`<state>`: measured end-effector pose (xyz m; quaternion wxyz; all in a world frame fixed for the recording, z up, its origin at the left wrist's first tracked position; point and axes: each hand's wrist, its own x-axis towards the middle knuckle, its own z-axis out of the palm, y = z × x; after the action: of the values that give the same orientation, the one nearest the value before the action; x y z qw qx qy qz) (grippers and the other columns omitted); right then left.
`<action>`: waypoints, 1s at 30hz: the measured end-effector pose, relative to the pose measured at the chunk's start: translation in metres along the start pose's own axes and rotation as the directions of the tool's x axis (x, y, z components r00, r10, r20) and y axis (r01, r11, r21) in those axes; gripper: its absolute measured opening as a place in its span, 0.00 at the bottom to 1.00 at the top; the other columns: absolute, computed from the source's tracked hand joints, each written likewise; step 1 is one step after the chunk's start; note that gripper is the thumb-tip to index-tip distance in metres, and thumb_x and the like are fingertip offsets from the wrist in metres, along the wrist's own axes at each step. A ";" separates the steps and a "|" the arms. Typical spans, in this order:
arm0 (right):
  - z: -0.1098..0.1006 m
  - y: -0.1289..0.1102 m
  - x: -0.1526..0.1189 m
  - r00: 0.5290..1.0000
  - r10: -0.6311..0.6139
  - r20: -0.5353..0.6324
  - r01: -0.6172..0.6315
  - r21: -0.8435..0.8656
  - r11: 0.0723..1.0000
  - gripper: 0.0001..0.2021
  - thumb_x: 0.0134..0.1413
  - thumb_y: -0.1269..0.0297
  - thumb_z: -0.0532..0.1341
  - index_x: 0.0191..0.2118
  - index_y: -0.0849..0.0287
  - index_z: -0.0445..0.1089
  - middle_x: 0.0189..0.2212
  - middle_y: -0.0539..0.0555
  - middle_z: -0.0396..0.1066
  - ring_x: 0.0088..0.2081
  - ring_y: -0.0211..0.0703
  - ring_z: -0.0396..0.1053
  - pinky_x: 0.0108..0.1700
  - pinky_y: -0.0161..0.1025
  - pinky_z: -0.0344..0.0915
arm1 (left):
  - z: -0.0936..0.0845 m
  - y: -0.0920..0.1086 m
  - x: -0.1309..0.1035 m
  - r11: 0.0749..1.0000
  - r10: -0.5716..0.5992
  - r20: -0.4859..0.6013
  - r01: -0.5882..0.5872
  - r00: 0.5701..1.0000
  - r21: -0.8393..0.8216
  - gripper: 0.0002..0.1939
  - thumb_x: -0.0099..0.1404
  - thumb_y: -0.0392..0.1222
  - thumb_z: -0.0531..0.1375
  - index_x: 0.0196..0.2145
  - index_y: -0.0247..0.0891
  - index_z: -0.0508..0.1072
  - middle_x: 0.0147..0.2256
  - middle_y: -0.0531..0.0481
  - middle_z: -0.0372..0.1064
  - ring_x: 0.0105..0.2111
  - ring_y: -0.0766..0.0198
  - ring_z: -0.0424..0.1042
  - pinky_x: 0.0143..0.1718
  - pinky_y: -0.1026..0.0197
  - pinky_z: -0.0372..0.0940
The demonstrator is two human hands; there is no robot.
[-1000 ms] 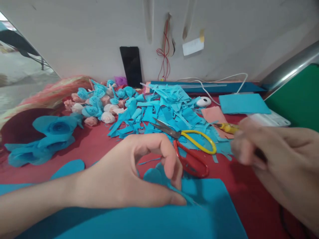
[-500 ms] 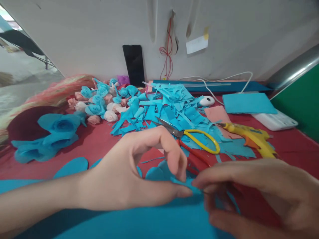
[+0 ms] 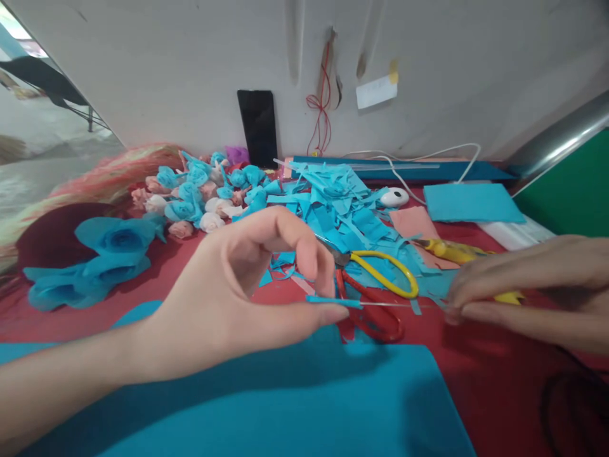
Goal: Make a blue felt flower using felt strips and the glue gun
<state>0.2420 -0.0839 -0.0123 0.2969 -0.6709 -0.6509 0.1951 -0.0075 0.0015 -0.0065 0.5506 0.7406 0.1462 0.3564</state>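
Note:
Between thumb and fingertips, my left hand point(image 3: 266, 285) pinches a small narrow roll of blue paper point(image 3: 335, 301). From its right end a thin pale strand point(image 3: 390, 304) stretches across to my right hand point(image 3: 518, 285), whose thumb and fingers are pressed together at the strand's far end. Scissors point(image 3: 380, 273) with one yellow and one red handle lie just behind the roll, their blades mostly hidden by my left hand. A yellow glue gun point(image 3: 457, 252) is partly covered by my right hand. Beneath both hands lies a large blue sheet point(image 3: 266, 412) on the red surface.
Blue paper scraps point(image 3: 333, 197) heap up behind the scissors. Small blue, pink and white paper flowers point(image 3: 190, 197) cluster to the left, with larger blue flowers point(image 3: 104, 260) nearer. A phone point(image 3: 258, 127) leans on the wall. A blue paper stack point(image 3: 473, 203) sits at the right.
My right hand has pulled away to the right from the roll, and the strand now spans between the hands. My left hand has risen slightly, moving a little left.

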 end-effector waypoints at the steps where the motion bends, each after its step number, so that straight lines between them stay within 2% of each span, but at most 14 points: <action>1: -0.006 0.009 0.005 0.993 -0.079 0.092 0.086 -0.065 0.994 0.11 0.36 0.48 0.64 0.19 0.47 0.75 0.22 0.47 0.73 0.25 0.39 0.69 0.26 0.32 0.67 | 0.000 0.000 0.001 1.000 0.016 -0.018 -0.016 1.000 0.000 0.13 0.49 0.24 0.61 0.25 0.37 0.61 0.24 0.58 0.63 0.28 0.74 0.64 0.28 0.72 0.62; 2: -0.011 0.014 0.010 0.988 -0.070 0.137 0.084 -0.096 0.992 0.10 0.38 0.50 0.64 0.20 0.48 0.75 0.22 0.46 0.73 0.24 0.37 0.69 0.26 0.31 0.66 | -0.001 -0.001 0.001 1.000 0.031 -0.033 -0.031 0.999 0.001 0.13 0.49 0.23 0.61 0.25 0.37 0.61 0.24 0.58 0.63 0.28 0.75 0.64 0.29 0.72 0.63; 3: -0.014 0.017 0.015 0.986 0.036 0.162 -0.011 -0.157 0.988 0.05 0.34 0.56 0.67 0.19 0.50 0.75 0.21 0.45 0.72 0.23 0.35 0.69 0.25 0.29 0.64 | -0.001 -0.001 0.001 0.999 0.038 -0.040 -0.038 0.998 0.008 0.14 0.49 0.23 0.62 0.25 0.37 0.61 0.24 0.58 0.63 0.28 0.75 0.64 0.29 0.72 0.63; 4: -0.015 0.018 0.020 0.980 0.179 0.092 -0.155 -0.221 0.963 0.02 0.32 0.65 0.68 0.18 0.52 0.75 0.20 0.45 0.72 0.24 0.34 0.68 0.27 0.28 0.63 | -0.001 -0.002 0.001 0.999 0.049 -0.051 -0.048 0.998 0.019 0.14 0.48 0.23 0.62 0.25 0.36 0.61 0.24 0.58 0.63 0.28 0.75 0.64 0.30 0.72 0.63; 6: -0.015 0.014 0.026 0.953 0.302 -0.032 -0.300 -0.266 0.916 0.03 0.34 0.70 0.67 0.17 0.57 0.74 0.17 0.45 0.70 0.20 0.31 0.66 0.22 0.27 0.59 | 0.000 -0.002 0.001 0.997 0.066 -0.073 -0.063 0.995 0.035 0.14 0.47 0.23 0.63 0.24 0.36 0.62 0.24 0.58 0.64 0.29 0.74 0.65 0.31 0.72 0.63; 8: -0.010 0.009 0.029 0.938 0.308 -0.160 -0.342 -0.270 0.900 0.09 0.42 0.64 0.63 0.17 0.60 0.73 0.12 0.46 0.65 0.15 0.29 0.59 0.16 0.27 0.52 | 0.001 -0.003 0.001 0.997 0.066 -0.074 -0.063 0.995 0.036 0.14 0.48 0.24 0.63 0.24 0.36 0.61 0.24 0.57 0.64 0.28 0.74 0.65 0.31 0.72 0.64; 10: -0.002 0.004 0.027 0.926 0.273 -0.261 -0.338 -0.253 0.907 0.06 0.43 0.62 0.64 0.24 0.59 0.74 0.13 0.46 0.66 0.15 0.30 0.59 0.15 0.27 0.52 | 0.002 -0.004 0.001 0.995 0.097 -0.062 -0.094 0.993 0.044 0.13 0.48 0.24 0.62 0.25 0.35 0.61 0.24 0.56 0.64 0.28 0.74 0.65 0.30 0.73 0.64; 11: 0.002 0.001 0.024 0.931 0.237 -0.277 -0.305 -0.233 0.924 0.06 0.43 0.63 0.65 0.31 0.56 0.73 0.17 0.45 0.68 0.18 0.32 0.63 0.17 0.27 0.56 | 0.002 -0.005 0.001 0.991 0.120 -0.048 -0.117 0.992 0.062 0.13 0.48 0.24 0.62 0.25 0.35 0.61 0.24 0.56 0.64 0.28 0.74 0.66 0.29 0.73 0.64; 13: 0.010 -0.006 0.017 0.962 0.097 -0.255 -0.146 -0.179 0.973 0.17 0.44 0.65 0.63 0.43 0.49 0.67 0.30 0.45 0.72 0.30 0.37 0.69 0.28 0.29 0.67 | 0.002 -0.006 0.000 0.974 0.185 -0.032 -0.179 0.982 0.136 0.13 0.48 0.25 0.63 0.25 0.36 0.61 0.24 0.55 0.64 0.29 0.73 0.66 0.29 0.72 0.64; 15: 0.019 -0.016 0.006 0.961 -0.171 -0.216 0.144 -0.133 0.981 0.15 0.49 0.61 0.56 0.46 0.47 0.65 0.42 0.46 0.69 0.40 0.41 0.68 0.39 0.33 0.68 | 0.001 -0.008 0.000 0.939 0.242 0.013 -0.238 0.970 0.247 0.13 0.48 0.25 0.63 0.24 0.37 0.61 0.25 0.55 0.65 0.30 0.71 0.68 0.32 0.68 0.64; 17: 0.029 -0.028 -0.005 0.930 -0.302 -0.208 0.250 -0.243 0.937 0.11 0.52 0.59 0.55 0.43 0.44 0.66 0.40 0.42 0.69 0.42 0.39 0.67 0.46 0.32 0.65 | 0.001 -0.009 -0.002 0.892 0.297 0.072 -0.304 0.952 0.336 0.13 0.48 0.26 0.62 0.25 0.37 0.61 0.26 0.56 0.67 0.29 0.69 0.68 0.35 0.64 0.62; 18: 0.033 -0.033 -0.009 0.925 -0.347 -0.155 0.309 -0.223 0.925 0.11 0.52 0.58 0.55 0.42 0.43 0.65 0.39 0.41 0.69 0.39 0.37 0.67 0.41 0.29 0.67 | 0.001 -0.009 -0.003 0.872 0.318 0.098 -0.332 0.943 0.360 0.13 0.49 0.26 0.62 0.25 0.37 0.61 0.26 0.56 0.68 0.29 0.69 0.68 0.35 0.62 0.62; 22: 0.048 -0.045 -0.016 0.927 -0.369 -0.064 0.371 0.014 0.929 0.10 0.49 0.66 0.58 0.39 0.46 0.64 0.34 0.40 0.71 0.34 0.33 0.69 0.32 0.23 0.67 | 0.004 -0.009 -0.006 0.845 0.338 0.135 -0.364 0.931 0.393 0.13 0.49 0.26 0.62 0.26 0.37 0.62 0.26 0.58 0.69 0.26 0.71 0.66 0.36 0.62 0.60; 30: 0.053 -0.050 -0.018 0.911 -0.387 -0.141 0.406 0.144 0.903 0.14 0.41 0.75 0.64 0.36 0.51 0.67 0.30 0.45 0.72 0.29 0.33 0.70 0.27 0.23 0.66 | 0.012 -0.001 -0.002 0.816 0.364 0.153 -0.394 0.919 0.423 0.10 0.50 0.25 0.58 0.24 0.36 0.62 0.21 0.57 0.68 0.21 0.74 0.67 0.34 0.64 0.62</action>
<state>0.1683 -0.0955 -0.0216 0.4216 -0.5061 -0.7376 0.1483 -0.0006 -0.0077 -0.0095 0.2889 0.8720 0.0556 0.3913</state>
